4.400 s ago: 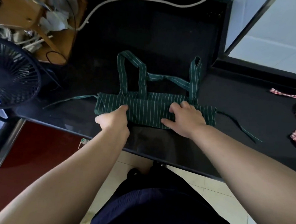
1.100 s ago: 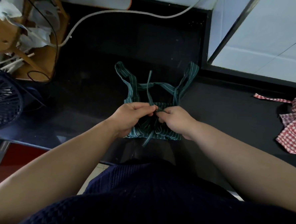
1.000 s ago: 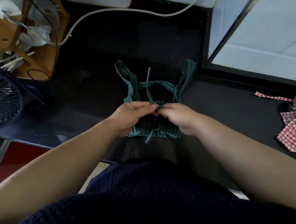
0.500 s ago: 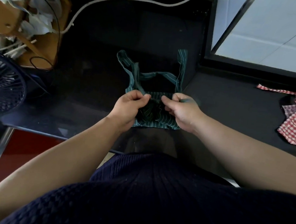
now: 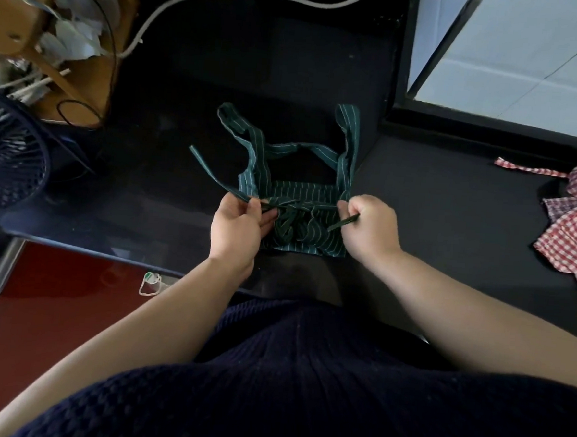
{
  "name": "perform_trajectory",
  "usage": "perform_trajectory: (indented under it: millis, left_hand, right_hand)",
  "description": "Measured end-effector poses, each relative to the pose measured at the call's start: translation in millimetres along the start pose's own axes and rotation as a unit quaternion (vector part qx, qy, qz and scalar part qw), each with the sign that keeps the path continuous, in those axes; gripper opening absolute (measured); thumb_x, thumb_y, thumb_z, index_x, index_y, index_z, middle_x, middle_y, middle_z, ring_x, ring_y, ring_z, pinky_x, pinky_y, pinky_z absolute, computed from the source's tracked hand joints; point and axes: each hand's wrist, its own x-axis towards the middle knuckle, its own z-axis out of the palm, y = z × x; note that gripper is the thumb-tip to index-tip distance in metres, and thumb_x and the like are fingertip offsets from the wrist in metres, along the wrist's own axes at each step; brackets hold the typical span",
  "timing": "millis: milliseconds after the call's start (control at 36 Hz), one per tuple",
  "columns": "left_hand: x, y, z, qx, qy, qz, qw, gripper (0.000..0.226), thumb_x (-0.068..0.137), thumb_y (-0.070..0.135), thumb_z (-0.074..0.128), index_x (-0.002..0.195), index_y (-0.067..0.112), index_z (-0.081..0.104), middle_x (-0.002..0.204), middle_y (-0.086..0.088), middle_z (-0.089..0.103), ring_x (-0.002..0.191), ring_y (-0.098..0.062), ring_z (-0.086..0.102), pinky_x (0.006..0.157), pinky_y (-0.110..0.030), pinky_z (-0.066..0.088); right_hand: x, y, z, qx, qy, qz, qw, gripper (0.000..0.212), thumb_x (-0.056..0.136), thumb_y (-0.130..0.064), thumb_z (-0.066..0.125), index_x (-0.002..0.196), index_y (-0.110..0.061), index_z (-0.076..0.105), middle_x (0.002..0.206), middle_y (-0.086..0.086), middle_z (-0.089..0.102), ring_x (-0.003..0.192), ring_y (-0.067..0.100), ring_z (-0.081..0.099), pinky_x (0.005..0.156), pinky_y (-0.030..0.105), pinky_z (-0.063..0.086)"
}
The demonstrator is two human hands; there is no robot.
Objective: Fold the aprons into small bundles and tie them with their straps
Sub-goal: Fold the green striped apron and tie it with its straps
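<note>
Left hand [image 5: 236,228] and right hand [image 5: 371,226] moving apart from centre, drawing straps outward. Knot [image 5: 286,206] cinching across green apron bundle [image 5: 299,234]. Left strap end [image 5: 209,169] now trailing up-left; right strap end [image 5: 342,221] poking from fist.

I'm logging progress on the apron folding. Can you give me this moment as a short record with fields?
surface: black counter
in work: green striped apron, folded into a bundle on the counter
knot: straps crossed over the bundle's middle
left hand: pinches the left strap
right hand: grips the right strap
waiting: red checked apron, unfolded, at the counter's right end
nearby: black fan, far left
</note>
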Motion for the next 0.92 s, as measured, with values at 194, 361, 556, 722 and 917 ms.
perform_trajectory:
  millis: [194,361,556,722,917]
  left_hand:
    - [4,-2,-7,-0.11,0.091,-0.027,0.989,0.018,0.104,0.011,0.036,0.089,0.007,0.045,0.093,-0.014,0.062,0.084,-0.017,0.069,0.083,-0.032,0.058]
    - [16,8,-11,0.127,0.063,0.045,0.989,0.02,0.103,0.021,0.043,0.084,0.02,0.049,0.089,0.002,0.061,0.08,-0.011,0.063,0.07,-0.027,0.055]
    - [14,11,-10,0.286,0.018,0.121,0.95,0.018,0.102,0.031,0.041,0.095,0.02,0.053,0.088,0.005,0.058,0.067,-0.008,0.047,0.061,-0.026,0.04]
    - [3,3,-5,0.282,0.001,0.13,0.95,0.023,0.1,0.034,0.046,0.092,0.013,0.051,0.071,0.005,0.048,0.054,-0.008,0.036,0.042,-0.012,0.031]
    - [0,-3,-11,0.406,-0.105,0.23,0.878,0.028,0.079,0.044,0.071,0.094,0.024,0.058,0.095,0.014,0.059,0.106,-0.019,0.055,0.083,-0.031,0.047]
  right_hand:
    - [-4,13,-12,-0.013,0.019,0.1,0.995,0.052,0.091,-0.001,0.054,0.051,-0.015,0.024,0.059,-0.01,0.03,0.054,0.003,0.033,0.051,0.014,0.03]
    - [-2,20,-9,0.165,-0.021,0.246,0.955,0.044,0.094,-0.019,0.058,0.058,-0.017,0.032,0.06,0.002,0.039,0.067,0.027,0.051,0.08,0.056,0.053]
    - [-7,-5,-7,0.22,-0.025,0.263,0.939,0.031,0.089,-0.039,0.064,0.089,-0.016,0.044,0.071,-0.003,0.044,0.061,0.011,0.044,0.06,0.024,0.041]
    - [-17,-14,0,0.172,-0.038,0.19,0.966,0.035,0.088,-0.022,0.067,0.115,-0.01,0.047,0.092,-0.003,0.049,0.083,0.015,0.054,0.073,0.026,0.047]
    - [-22,-16,-2,0.155,-0.006,0.109,0.982,0.044,0.088,-0.026,0.067,0.064,-0.018,0.031,0.057,-0.005,0.034,0.051,0.01,0.032,0.05,0.02,0.028]
